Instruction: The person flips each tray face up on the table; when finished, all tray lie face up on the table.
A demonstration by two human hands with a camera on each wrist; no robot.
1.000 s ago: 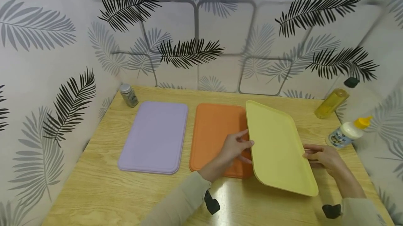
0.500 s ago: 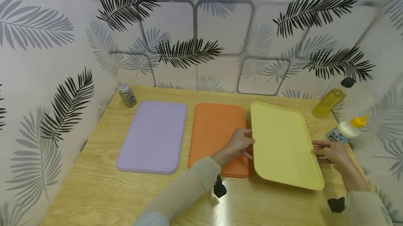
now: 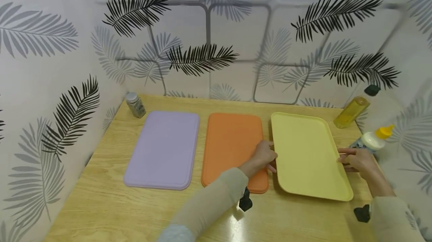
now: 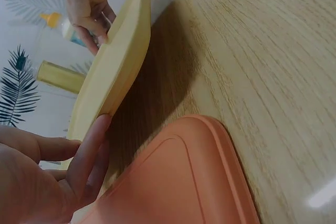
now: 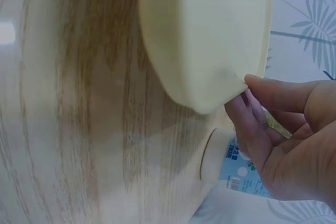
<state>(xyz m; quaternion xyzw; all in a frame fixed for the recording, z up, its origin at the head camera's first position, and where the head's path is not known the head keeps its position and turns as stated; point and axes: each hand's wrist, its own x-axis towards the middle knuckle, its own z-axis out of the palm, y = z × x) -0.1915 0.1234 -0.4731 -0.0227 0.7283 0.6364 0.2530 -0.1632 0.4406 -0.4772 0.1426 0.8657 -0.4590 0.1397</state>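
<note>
- We take the orange tray (image 3: 233, 148) as the landmark; it lies flat on the surface (image 3: 135, 212).
- The yellow tray (image 3: 307, 156) is just right of the orange tray and raised at least in part, as the left wrist view shows a shadow beneath it. We cannot tell whether its far end touches the surface.
- Our left hand (image 3: 264, 154), over the right edge of the orange tray, pinches the yellow tray's near long side between thumb and fingers.
- Our right hand (image 3: 360, 161), well right of the orange tray, pinches the opposite long side, thumb above and fingers below.
- We judge that gripping both long sides shares the weight and lets us control the tilt.
- The purple tray (image 3: 162, 148) lies flat to the left of the orange tray; the gap between them probably keeps both edges accessible.
- The jar (image 3: 136, 105) stands beyond the orange tray's left side and toward the back, probably out of the working area.
- The yellow bottle (image 3: 352, 111) and the white bottle (image 3: 372, 141) stand well right of the orange tray. Their placement at the margin probably leaves room for the trays, although the white bottle is close to our right hand.
</note>
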